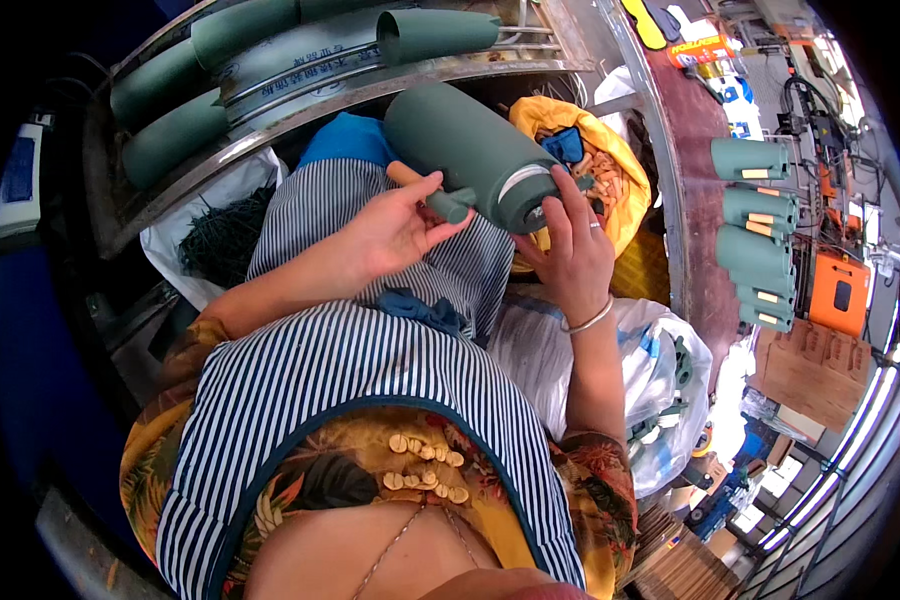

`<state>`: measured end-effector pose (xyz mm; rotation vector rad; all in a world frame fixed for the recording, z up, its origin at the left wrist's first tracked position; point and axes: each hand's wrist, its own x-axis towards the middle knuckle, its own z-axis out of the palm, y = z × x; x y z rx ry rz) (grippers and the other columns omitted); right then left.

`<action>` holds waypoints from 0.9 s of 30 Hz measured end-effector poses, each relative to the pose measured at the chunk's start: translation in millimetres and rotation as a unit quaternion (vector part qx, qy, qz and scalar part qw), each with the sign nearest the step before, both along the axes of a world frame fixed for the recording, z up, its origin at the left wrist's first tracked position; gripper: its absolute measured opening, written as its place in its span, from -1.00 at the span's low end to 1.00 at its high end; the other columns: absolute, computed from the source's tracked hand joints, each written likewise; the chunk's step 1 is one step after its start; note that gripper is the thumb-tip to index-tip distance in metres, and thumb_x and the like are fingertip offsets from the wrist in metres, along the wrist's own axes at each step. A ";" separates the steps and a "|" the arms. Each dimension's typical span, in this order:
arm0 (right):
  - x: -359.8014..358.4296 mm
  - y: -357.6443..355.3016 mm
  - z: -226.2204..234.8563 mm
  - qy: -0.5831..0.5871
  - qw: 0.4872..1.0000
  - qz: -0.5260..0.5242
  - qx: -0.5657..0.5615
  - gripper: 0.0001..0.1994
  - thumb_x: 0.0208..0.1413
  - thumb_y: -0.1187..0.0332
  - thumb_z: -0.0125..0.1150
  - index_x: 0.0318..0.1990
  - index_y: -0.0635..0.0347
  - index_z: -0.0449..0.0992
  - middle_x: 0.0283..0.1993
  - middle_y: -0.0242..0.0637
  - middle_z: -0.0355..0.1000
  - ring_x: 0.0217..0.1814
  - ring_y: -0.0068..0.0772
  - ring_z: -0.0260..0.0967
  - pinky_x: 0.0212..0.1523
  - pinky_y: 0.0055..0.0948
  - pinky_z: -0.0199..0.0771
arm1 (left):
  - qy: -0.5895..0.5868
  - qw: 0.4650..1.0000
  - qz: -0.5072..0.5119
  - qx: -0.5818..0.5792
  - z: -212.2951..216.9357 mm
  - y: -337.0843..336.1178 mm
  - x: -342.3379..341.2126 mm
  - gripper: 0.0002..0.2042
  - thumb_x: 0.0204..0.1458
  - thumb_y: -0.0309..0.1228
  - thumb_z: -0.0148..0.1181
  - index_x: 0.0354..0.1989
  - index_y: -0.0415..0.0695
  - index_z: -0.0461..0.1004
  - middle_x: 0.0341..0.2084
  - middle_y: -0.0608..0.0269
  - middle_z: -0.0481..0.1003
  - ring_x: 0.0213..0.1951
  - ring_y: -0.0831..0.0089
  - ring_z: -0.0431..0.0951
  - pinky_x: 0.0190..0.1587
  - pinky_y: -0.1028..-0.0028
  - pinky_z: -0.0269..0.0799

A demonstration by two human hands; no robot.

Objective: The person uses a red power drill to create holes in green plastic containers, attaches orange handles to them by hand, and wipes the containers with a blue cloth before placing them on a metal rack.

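Note:
A large dark green vacuum flask body [460,140] lies slanted across my lap, its narrower neck end toward me. A pale ring shows near that end. My right hand [575,245] has its fingers curled around the neck end and rim. Close to the flask's left side, my left hand [395,225] pinches a small handle piece between thumb and fingers. The piece has a tan rod [404,174] and a green cylindrical part [452,206]. My left fingers partly cover where these two meet.
Ahead, a metal-framed rack [300,90] bears several green shells [435,38]. A yellow sack [620,180] at right holds tan pieces. White bags [540,330] flank my lap. Along the right bench [690,130] stand several green shells with tan handles [755,245].

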<state>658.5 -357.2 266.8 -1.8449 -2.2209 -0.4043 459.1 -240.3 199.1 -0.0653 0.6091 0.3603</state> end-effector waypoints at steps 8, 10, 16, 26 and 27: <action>7.7 8.3 26.1 -0.014 0.994 0.038 -0.106 -0.21 -0.17 0.31 0.45 0.28 0.24 0.23 0.31 -0.12 0.26 -0.05 -0.11 0.49 -0.21 -0.37 0.57 | -0.006 1.000 -0.012 0.016 -6.8 2.6 -1.0 -0.68 0.29 -0.34 0.01 0.09 -0.28 0.26 0.01 0.03 0.38 0.07 0.24 0.46 0.20 0.24 0.46; 7.6 7.9 18.4 -0.032 0.995 0.030 -0.089 -0.18 -0.15 0.26 0.44 0.32 0.23 0.20 0.32 -0.13 0.24 -0.02 -0.13 0.48 -0.19 -0.36 0.56 | 0.001 1.000 -0.010 0.009 -6.1 0.9 0.6 -0.69 0.29 -0.33 0.01 0.08 -0.28 0.27 0.00 0.02 0.40 0.06 0.24 0.47 0.19 0.24 0.46; -0.4 -0.5 -14.8 0.001 0.995 -0.099 -0.010 -0.08 -0.14 0.04 0.38 0.38 0.21 0.12 0.30 -0.04 0.23 0.01 -0.04 0.45 -0.12 -0.28 0.54 | -0.011 1.000 -0.010 0.000 -11.1 -3.4 4.7 -0.71 0.28 -0.36 0.01 0.05 -0.30 0.31 -0.04 0.03 0.43 0.05 0.25 0.47 0.19 0.24 0.47; -36.6 -37.9 -31.7 0.062 0.966 -0.249 0.017 0.01 -0.13 0.04 0.42 0.37 0.46 0.01 0.25 0.15 0.25 0.17 0.10 0.33 0.12 -0.16 0.38 | 0.004 0.999 -0.032 -0.012 -20.8 -33.4 18.2 -0.71 0.27 -0.38 0.03 0.05 -0.31 0.27 0.00 -0.01 0.39 0.07 0.16 0.42 0.23 0.16 0.39; -40.7 -54.4 -48.8 0.113 0.944 -0.309 -0.026 0.03 -0.17 0.05 0.44 0.36 0.46 0.00 0.25 0.15 0.25 0.20 0.10 0.31 0.20 -0.14 0.32 | -0.034 0.998 -0.040 -0.032 -33.4 -35.6 19.8 -0.72 0.27 -0.40 0.02 0.05 -0.31 0.26 0.01 -0.03 0.37 0.08 0.13 0.39 0.21 0.13 0.38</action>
